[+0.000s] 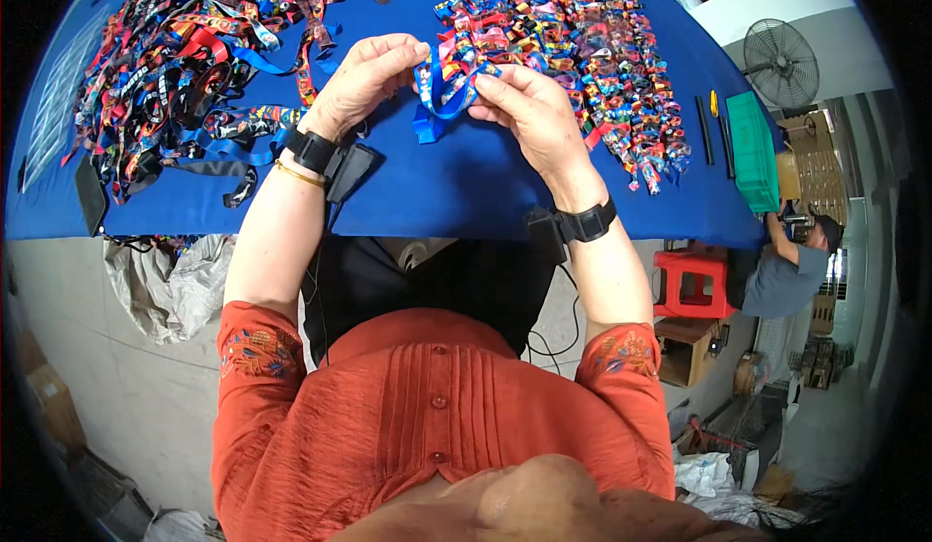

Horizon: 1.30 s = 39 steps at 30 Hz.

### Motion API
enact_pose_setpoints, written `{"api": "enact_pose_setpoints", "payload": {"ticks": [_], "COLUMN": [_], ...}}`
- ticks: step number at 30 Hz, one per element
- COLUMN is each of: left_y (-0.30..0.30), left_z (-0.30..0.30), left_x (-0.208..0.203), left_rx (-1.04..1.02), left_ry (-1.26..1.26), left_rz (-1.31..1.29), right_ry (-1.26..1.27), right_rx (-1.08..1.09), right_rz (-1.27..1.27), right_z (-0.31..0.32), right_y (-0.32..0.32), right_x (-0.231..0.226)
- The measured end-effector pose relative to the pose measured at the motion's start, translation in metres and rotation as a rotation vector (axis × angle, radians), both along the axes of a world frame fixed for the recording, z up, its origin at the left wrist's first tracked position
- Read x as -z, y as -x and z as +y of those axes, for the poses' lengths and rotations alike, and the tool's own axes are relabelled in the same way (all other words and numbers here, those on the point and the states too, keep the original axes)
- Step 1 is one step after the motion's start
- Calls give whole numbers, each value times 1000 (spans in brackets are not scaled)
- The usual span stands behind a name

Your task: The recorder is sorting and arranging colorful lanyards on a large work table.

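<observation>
Between my two hands, a blue printed ribbon strap (427, 126), which looks like a lanyard, hangs in a curved loop just above the table. My left hand (367, 78) pinches one side of it between thumb and fingertips. Closed on the other side of the loop is my right hand (532, 113), thumb and fingers together. A tangled pile of loose printed straps (170, 71) lies to the left of my left hand. Beyond and beside my right hand, many small folded bundles of straps (612, 56) lie in close rows.
The blue-covered table (437, 197) spans the view in front of me. At its right end are a green crate (752, 153), a yellow-handled tool (714, 104) and a dark bar (704, 132). A red stool (692, 285), a fan (780, 63) and another person (791, 275) are off to the right.
</observation>
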<state>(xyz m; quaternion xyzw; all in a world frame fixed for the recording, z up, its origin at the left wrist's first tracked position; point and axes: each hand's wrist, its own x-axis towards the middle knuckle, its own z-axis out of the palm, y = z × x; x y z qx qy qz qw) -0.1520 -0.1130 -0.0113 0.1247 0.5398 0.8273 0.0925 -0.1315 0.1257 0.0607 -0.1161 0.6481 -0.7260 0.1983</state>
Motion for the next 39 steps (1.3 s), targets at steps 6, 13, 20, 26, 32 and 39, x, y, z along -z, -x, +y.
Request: {"api": "enact_pose_setpoints", "payload": {"ticks": [6,13,20,26,32,39], "left_y": [-11,-29,-60,-82,-99,-129], "left_z": [10,18,31,37,44,58], "left_x": [-21,-56,-73,-57,-49,-33], "left_rx": [38,-45,15,-46,-91,-28], "left_ry": [29,197,400,355,421,345], "left_rz": [89,175,227,194,102,-32], "right_ry": [-59,-71,-77,-115,-56,69], "right_rx": [21,73,46,-1,-12,-171], "right_rz": [38,138,185,262,178,-69], "right_z": [2,20,28,33,38,58], "right_y": [-6,-21,-47,-64,-66,-87], "right_x": [-7,-35,-42,-38,-18,-8]}}
